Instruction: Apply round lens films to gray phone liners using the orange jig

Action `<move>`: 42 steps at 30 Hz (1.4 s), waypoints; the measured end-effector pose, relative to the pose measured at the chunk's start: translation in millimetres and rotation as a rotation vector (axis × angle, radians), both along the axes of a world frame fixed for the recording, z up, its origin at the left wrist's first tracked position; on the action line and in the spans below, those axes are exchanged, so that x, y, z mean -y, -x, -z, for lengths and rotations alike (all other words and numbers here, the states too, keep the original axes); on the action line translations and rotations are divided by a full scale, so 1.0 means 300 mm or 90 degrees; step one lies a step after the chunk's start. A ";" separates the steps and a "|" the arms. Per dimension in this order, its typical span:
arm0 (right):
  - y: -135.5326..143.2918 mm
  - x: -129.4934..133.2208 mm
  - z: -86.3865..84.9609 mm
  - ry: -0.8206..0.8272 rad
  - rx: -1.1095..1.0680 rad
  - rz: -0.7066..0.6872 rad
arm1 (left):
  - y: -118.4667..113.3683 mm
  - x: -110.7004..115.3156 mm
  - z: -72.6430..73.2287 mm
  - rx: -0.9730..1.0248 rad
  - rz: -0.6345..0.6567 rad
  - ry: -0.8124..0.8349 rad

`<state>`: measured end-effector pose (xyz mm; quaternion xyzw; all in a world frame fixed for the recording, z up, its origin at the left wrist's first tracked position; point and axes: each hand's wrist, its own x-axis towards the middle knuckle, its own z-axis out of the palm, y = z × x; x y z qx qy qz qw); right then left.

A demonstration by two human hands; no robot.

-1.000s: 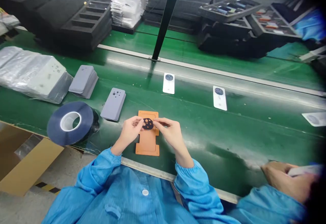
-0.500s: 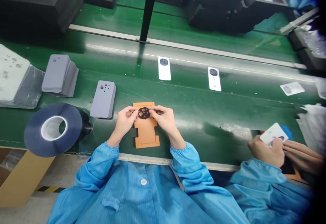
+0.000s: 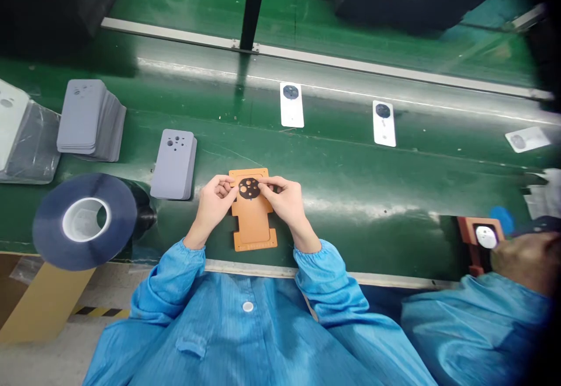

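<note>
An orange fixture plate (image 3: 254, 222) lies on the green bench in front of me. Over its upper part is a round black disc (image 3: 249, 189) with several holes. The fingertips of my left hand (image 3: 215, 202) pinch the disc's left edge, and those of my right hand (image 3: 284, 200) pinch its right edge. Up and to the left of my left hand is a small stack of grey phone-shaped sheets (image 3: 172, 164) with holes near the top.
A big film roll (image 3: 41, 216) and a taller grey sheet stack (image 3: 81, 120) are at the left. White cards with black discs (image 3: 292, 111) (image 3: 384, 131) lie beyond my hands. At the right, another person's hand (image 3: 523, 260) is beside an orange-brown fixture (image 3: 475, 245).
The view has shifted slightly. My hands still hold the disc at the fixture's top. The other person's white card has left their hands' earlier position, and their fixture now shows a round white piece.
</note>
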<state>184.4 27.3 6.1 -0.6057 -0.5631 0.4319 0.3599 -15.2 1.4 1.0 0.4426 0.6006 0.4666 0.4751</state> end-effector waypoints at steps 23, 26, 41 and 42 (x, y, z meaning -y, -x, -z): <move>0.003 0.022 0.004 -0.113 0.099 -0.006 | -0.015 0.007 0.035 -0.125 0.001 -0.046; -0.009 0.013 0.011 -0.111 0.079 -0.001 | -0.016 0.007 0.037 -0.128 0.002 -0.046; -0.034 -0.014 0.024 0.025 -0.039 0.011 | -0.022 0.012 0.032 -0.191 -0.010 -0.077; -0.029 -0.012 0.027 0.018 -0.030 0.008 | -0.023 0.013 0.031 -0.194 -0.012 -0.080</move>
